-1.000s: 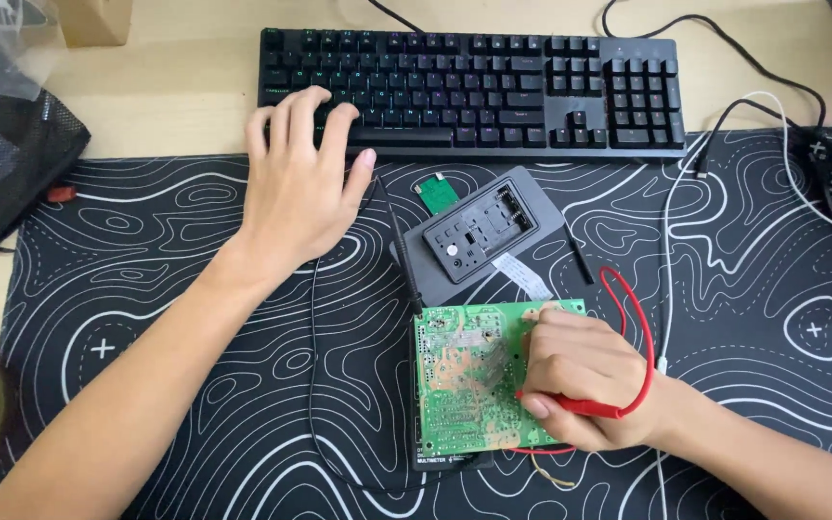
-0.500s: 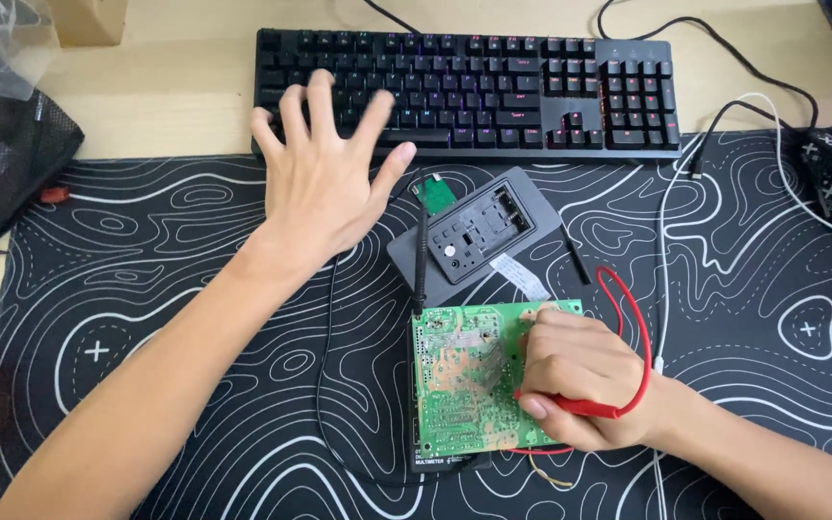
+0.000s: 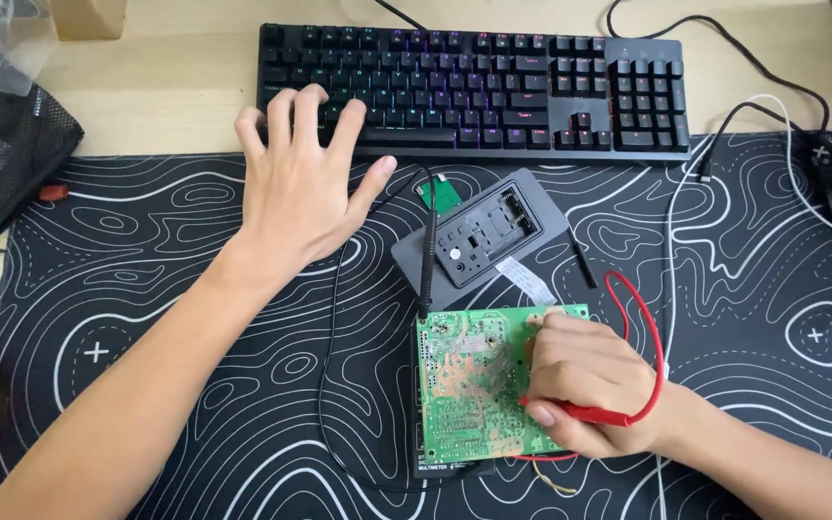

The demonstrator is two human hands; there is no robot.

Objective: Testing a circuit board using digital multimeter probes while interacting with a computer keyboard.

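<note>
Fingers [image 3: 312, 104] of the left hand [image 3: 302, 183] are spread wide apart, and their tips lie on the left keys of the long black keyboard [image 3: 493, 87] with small square keys that glow in soft colours. That hand holds nothing. Its palm floats over the black desk mat [image 3: 146, 289], which is soft-looking and covered in wavy white lines like a map.

The right hand [image 3: 585, 380] is curled into a loose fist near the bottom of the view. Its fingers are squeezed together around a thin red probe [image 3: 585, 412] made of smooth plastic, gripped like a pen. The tip of the probe is hidden under the hand, so I cannot tell just where it touches. A bendy red wire [image 3: 649, 332] loops up from the probe in a big curve.

Under that hand lies a flat green circuit board [image 3: 464, 385], almost square, with shiny silver dots and pale lines all over it. It sits on the mat, on top of a dark flat thing that peeks out at its bottom edge. The right hand rests on the board's right side.

Just above the board is a grey plastic case [image 3: 479, 236], tilted, with a dark sunken middle. A thin black probe [image 3: 428, 255] lies across the case and reaches down to the board's top left corner. A small white flat ribbon [image 3: 524, 279] sticks out between the case and the board.

A white cable [image 3: 671, 221] and a black cable run down the right side of the mat.
</note>
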